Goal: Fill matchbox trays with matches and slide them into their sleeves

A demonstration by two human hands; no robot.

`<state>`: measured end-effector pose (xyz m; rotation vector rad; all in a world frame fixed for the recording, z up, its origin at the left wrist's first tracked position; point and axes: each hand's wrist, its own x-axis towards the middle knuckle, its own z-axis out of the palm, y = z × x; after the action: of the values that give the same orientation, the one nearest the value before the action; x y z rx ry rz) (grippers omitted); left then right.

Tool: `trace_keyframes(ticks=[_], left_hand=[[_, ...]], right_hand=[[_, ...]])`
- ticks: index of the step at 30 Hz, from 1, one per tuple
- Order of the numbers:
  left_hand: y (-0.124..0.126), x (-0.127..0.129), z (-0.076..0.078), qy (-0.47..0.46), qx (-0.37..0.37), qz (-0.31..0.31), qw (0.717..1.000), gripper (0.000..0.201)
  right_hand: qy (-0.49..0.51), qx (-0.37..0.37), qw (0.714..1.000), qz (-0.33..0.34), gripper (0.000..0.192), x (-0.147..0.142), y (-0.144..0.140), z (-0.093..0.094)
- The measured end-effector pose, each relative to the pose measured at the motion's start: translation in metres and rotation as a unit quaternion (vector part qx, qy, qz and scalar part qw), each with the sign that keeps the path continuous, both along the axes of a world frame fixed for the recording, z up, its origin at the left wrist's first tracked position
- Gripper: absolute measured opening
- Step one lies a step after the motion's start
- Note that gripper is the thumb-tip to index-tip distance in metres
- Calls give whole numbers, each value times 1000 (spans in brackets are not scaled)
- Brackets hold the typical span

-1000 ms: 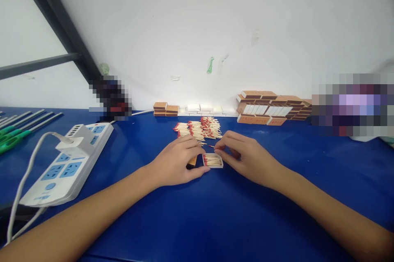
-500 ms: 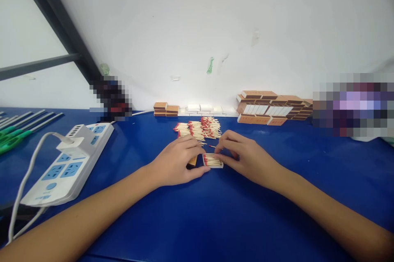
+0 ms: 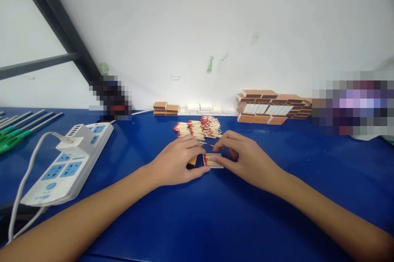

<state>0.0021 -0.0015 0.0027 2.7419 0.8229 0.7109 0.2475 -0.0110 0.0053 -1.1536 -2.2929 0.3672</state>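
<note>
More matches [image 3: 207,159] (boxed) now lie under right fingers [image 3: 219,159].

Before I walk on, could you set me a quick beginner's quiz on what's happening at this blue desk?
1. What lies in the small white tray?
a) coins
b) matches
c) buttons

2. True or false: the left hand is nearer the power strip than the right hand is.

3. Fill in: the match heads in the loose pile behind the hands are coloured ____.

Key: 1. b; 2. true; 3. red.
</note>
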Motion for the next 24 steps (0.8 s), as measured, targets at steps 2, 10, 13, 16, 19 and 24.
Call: trace_keyframes(ticks=[2,10,13,16,19,24], left_hand=[[0,1,0,1,0,-7,1000,28],[0,1,0,-4,4,-20,1000,26],[-1,0,0,-3,12,-24,1000,26],[-1,0,-1,-2,15,-27,1000,24],[0,0,-1,-3,16,-29,999,22],[-1,0,-1,1,10,-23,1000,24]], right_hand=[[-4,-2,1000,-15,16,-4,-3,-1],[6,-26,999,-18,8,-6,-4,-6],[12,-43,999,-19,6,-5,-3,-7],[12,-53,998,-19,5,-6,-2,-7],[13,-51,998,-19,6,-6,-2,-8],[11,-53,998,-17,6,-6,-3,-7]])
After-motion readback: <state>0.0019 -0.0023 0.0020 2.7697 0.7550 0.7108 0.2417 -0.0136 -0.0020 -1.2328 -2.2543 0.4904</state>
